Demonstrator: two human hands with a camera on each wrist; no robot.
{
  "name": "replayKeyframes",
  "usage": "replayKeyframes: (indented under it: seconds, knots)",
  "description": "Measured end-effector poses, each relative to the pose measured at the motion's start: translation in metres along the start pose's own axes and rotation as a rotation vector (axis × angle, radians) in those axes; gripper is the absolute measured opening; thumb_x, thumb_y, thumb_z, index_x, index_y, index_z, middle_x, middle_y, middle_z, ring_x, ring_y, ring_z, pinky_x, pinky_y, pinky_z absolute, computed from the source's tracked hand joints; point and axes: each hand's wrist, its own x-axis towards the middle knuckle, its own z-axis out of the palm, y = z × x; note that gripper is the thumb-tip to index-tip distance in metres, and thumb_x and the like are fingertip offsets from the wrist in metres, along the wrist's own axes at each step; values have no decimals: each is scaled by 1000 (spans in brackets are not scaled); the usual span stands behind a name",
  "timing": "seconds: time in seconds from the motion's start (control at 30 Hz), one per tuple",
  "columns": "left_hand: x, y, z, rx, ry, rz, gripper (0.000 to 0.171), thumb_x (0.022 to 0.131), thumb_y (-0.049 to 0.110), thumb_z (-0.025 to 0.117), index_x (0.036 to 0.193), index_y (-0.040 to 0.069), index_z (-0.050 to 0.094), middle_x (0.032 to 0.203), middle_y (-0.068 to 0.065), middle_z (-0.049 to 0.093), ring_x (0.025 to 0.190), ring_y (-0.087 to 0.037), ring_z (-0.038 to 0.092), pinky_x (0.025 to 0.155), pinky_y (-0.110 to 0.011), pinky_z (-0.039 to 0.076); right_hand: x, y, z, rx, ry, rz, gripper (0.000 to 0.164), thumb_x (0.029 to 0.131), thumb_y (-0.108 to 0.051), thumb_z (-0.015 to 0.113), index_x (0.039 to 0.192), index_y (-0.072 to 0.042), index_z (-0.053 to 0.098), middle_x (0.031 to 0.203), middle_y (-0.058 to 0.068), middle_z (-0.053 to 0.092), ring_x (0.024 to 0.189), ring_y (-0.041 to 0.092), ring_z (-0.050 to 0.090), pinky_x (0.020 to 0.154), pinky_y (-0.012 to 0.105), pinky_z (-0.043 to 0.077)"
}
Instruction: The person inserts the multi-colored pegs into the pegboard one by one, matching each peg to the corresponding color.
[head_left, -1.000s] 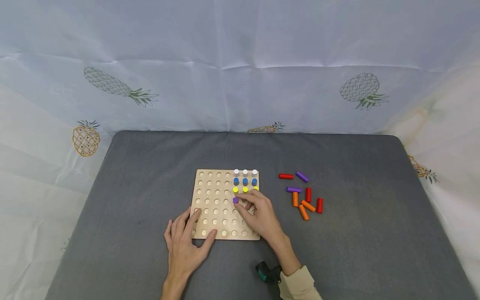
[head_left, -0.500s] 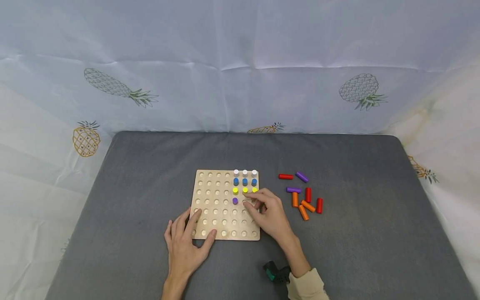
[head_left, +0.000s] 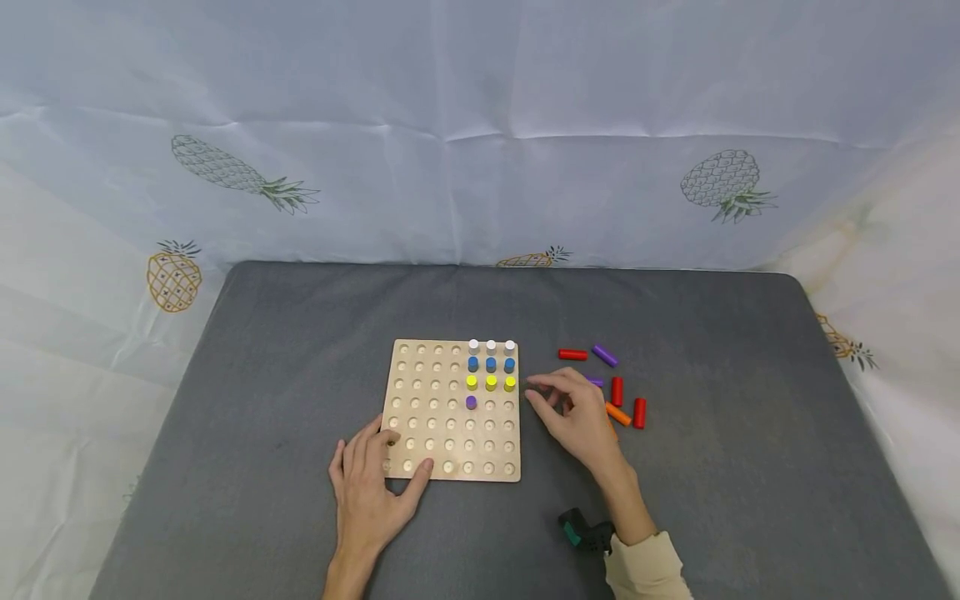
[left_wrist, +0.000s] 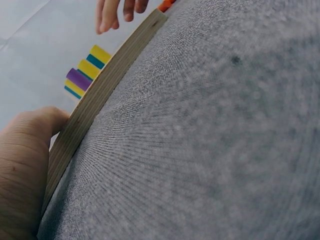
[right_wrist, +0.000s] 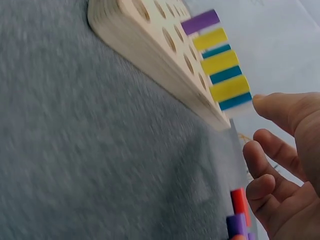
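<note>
A pale wooden pegboard (head_left: pixel 441 433) with rows of round holes lies on the table. Three white pegs (head_left: pixel 491 346), three blue pegs (head_left: pixel 491 365) and three yellow pegs (head_left: pixel 491 383) stand in its far right part. One purple peg (head_left: pixel 471 403) stands upright in front of the leftmost yellow one. My left hand (head_left: pixel 372 492) rests on the near left corner, its fingers along the left side and its thumb at the near edge. Just right of the board, my right hand (head_left: pixel 576 417) hovers with thumb and forefinger apart, holding nothing. It hides part of the loose pegs.
Loose pegs lie right of the board: red pegs (head_left: pixel 617 391), a purple peg (head_left: pixel 604 356) and an orange peg (head_left: pixel 618 413), others partly covered. The table (head_left: pixel 300 350) has a grey cloth. A pineapple-print curtain (head_left: pixel 480 192) hangs behind it.
My right hand has let go of the purple peg, which now stands in the board, and has moved right, off the board, toward the loose pegs. My left hand has stayed in place.
</note>
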Motion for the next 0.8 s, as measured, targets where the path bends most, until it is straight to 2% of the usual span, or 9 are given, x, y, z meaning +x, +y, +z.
replayKeyframes:
  seconds: [0.53,0.8]
  knots:
    - [-1,1,0,4,-6,-3,40,74,34,86,96,11,61,140,-22,59,129,-39,51,110,-74,20,4,22,-21,-69,53,-62,19,84,-6,82,103,-7,80,89,5,71,64,6,54,55,20,44]
    - [0,1,0,5,-4,1,39,75,33,86,94,12,61,140,-22,59,129,-38,51,110,-73,21,4,33,-34,-99,78,-45,18,85,-4,81,102,-4,80,90,8,70,66,5,51,55,18,41]
